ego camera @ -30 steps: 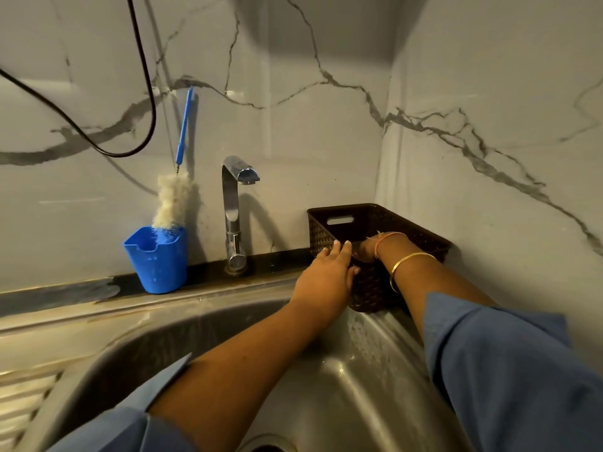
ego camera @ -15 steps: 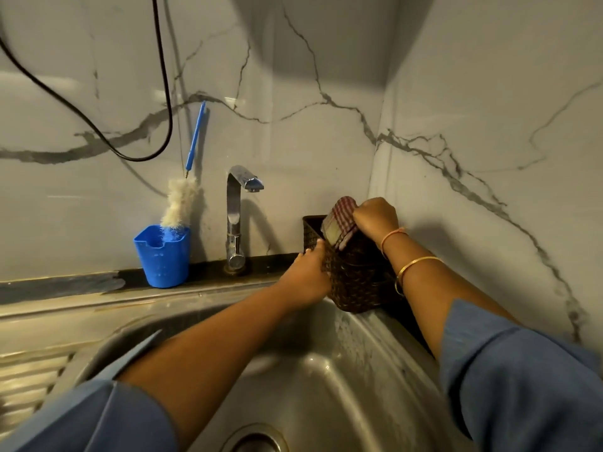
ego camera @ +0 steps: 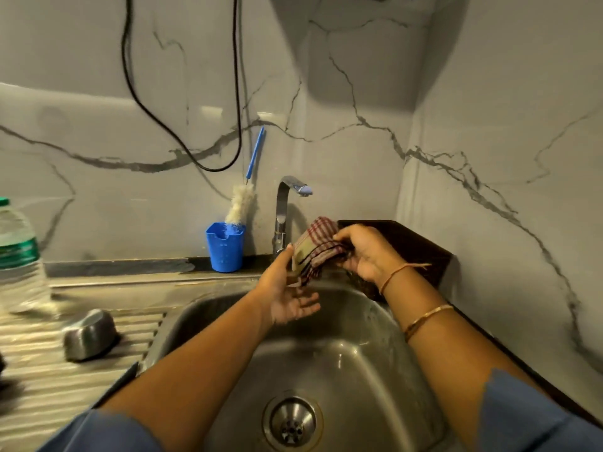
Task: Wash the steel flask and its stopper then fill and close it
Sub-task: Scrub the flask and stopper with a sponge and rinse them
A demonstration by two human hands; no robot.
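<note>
Lifted from one basket (ego camera: 424, 252), one checked cloth (ego camera: 318, 249) is gripped by right hand (ego camera: 365, 252); left hand (ego camera: 287, 295) lies spread beneath.

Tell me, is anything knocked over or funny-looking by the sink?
A small rounded steel container lies tipped on its side on the ribbed steel draining board, left of the steel sink. A black cable also dangles in a loose loop down the marble wall, near the chrome tap.

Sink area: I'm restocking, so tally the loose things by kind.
Containers: 3, blue plastic cup, clear plastic bottle, dark woven basket.
Cleaning tools: 2, blue-handled white brush, red checked cloth.
Rounded steel vessel: 1.
Total: 6.
</note>
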